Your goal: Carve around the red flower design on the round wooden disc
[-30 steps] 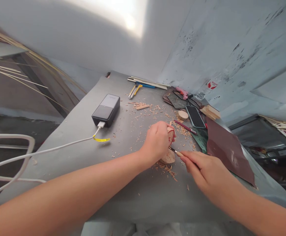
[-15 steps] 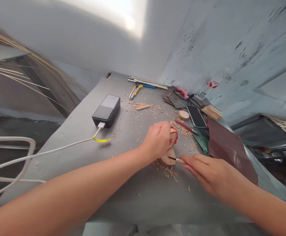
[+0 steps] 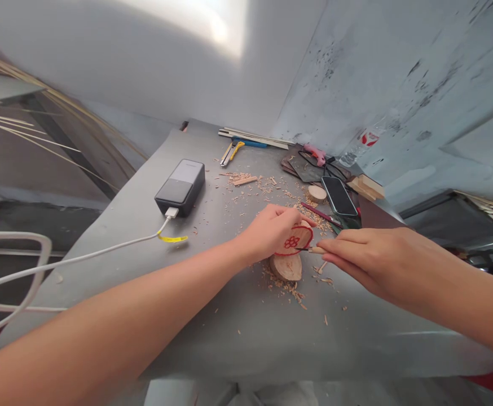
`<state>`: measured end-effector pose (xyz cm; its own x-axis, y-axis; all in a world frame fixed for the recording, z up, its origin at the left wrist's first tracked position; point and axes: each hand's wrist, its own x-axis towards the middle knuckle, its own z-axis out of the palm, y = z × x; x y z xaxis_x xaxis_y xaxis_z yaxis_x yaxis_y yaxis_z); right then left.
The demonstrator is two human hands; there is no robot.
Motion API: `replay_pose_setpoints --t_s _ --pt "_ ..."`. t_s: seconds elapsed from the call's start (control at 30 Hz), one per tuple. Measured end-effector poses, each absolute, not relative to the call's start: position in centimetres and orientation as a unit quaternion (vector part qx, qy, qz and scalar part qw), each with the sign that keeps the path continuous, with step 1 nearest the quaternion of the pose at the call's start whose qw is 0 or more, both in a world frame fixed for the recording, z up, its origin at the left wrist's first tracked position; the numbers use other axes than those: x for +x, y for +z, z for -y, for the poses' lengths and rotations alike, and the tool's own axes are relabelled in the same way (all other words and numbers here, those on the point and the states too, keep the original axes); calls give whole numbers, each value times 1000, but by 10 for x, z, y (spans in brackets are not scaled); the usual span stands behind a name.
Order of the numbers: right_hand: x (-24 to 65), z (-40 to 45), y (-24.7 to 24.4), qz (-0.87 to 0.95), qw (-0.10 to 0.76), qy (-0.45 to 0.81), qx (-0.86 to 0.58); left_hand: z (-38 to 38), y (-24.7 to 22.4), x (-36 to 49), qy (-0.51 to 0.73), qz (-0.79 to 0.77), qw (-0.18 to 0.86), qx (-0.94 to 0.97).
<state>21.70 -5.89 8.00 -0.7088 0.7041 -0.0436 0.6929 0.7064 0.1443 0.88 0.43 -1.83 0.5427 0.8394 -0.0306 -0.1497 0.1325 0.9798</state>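
Note:
My left hand [image 3: 274, 228] is closed on a round wood slice [image 3: 302, 237], tilted so its face shows. That face has a red rim line and a red flower drawn on it. My right hand [image 3: 352, 256] grips the light wooden handle of a carving knife [image 3: 315, 250], whose thin dark tip meets the slice's face near the flower. Below the slice lies a second, bare wood slice [image 3: 286, 267] on the grey table [image 3: 229, 338], with wood shavings [image 3: 291, 288] around it. My left fingers hide the slice's far edge.
At left, a power bank [image 3: 181, 186] has a white cable [image 3: 115, 251] plugged in. Farther back lie a utility knife [image 3: 230, 153], thin wood strips [image 3: 255, 138] and a pink glue gun [image 3: 315, 154]. To the right are a phone [image 3: 338, 196], a small wood slice [image 3: 316, 194] and a dark red pen [image 3: 320, 212].
My left hand has turned the marked slice so that its face shows more fully. My right hand has raised the knife from the lower slice to the marked face.

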Motion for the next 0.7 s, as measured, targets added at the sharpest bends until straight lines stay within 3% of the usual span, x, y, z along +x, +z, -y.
replay_pose_setpoints --t_s 0.2,0.7 --pt "211 56 85 -936 70 109 328 -4 -19 9 355 -304 689 553" --pt "198 45 105 -961 91 86 246 -5 -20 11 356 -317 690 544"
